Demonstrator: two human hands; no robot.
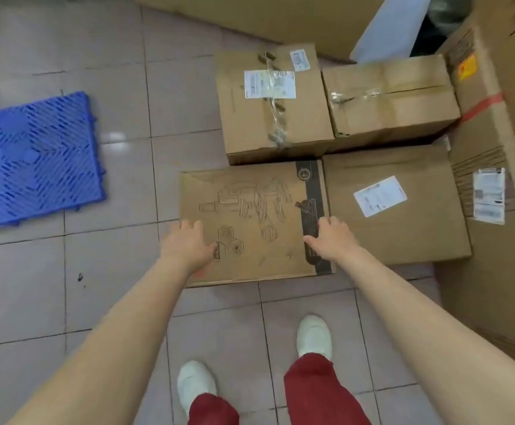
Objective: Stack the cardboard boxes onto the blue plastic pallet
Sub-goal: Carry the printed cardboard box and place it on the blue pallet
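A flat cardboard box with line drawings and a black strip [250, 216] lies on the tiled floor right in front of me. My left hand [188, 240] rests at its left edge, fingers spread over the top. My right hand [331, 237] sits on the black strip at its right edge, fingers curled over that side. Neither hand has lifted it. The blue plastic pallet [32, 157] lies on the floor at the far left, with nothing on it. Three more boxes are grouped behind and to the right: one with a white label [403, 228], a taped one [268, 118] and another [394, 93].
Tall cardboard cartons [501, 210] wall off the right side, and a large carton [280, 16] lies across the back. My white shoes and red trousers [311, 378] are below the box. Bare tiled floor [127, 179] separates the box from the pallet.
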